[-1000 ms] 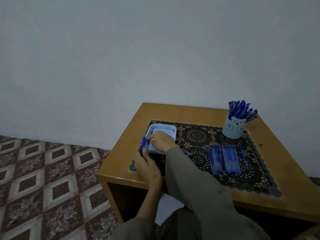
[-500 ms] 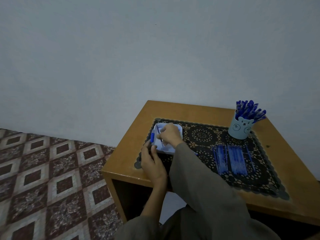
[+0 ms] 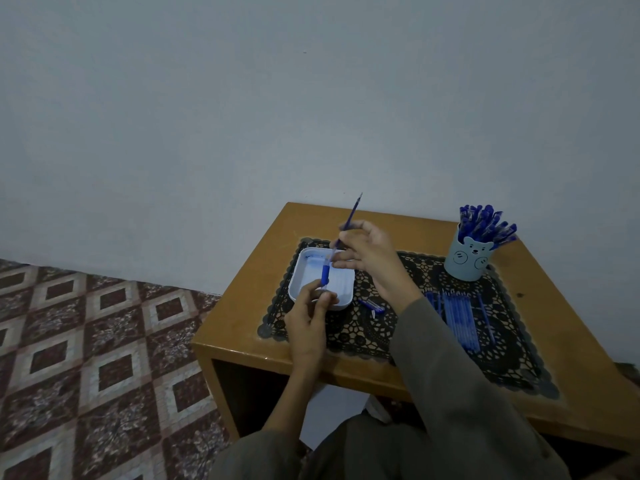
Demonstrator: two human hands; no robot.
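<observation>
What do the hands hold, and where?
Left hand grips the pen barrel by its lower end; right hand pinches the refill partway along.

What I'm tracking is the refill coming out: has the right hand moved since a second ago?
Yes. The right hand has lifted from over the white tray toward its far right corner, pinching the refill.

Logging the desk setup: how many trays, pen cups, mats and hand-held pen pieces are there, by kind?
White tray: 1
Bear pen cup: 1
Lace mat: 1
Hand-held pen pieces: 2, the barrel in the left hand and the refill in the right hand
Total: 5
</observation>
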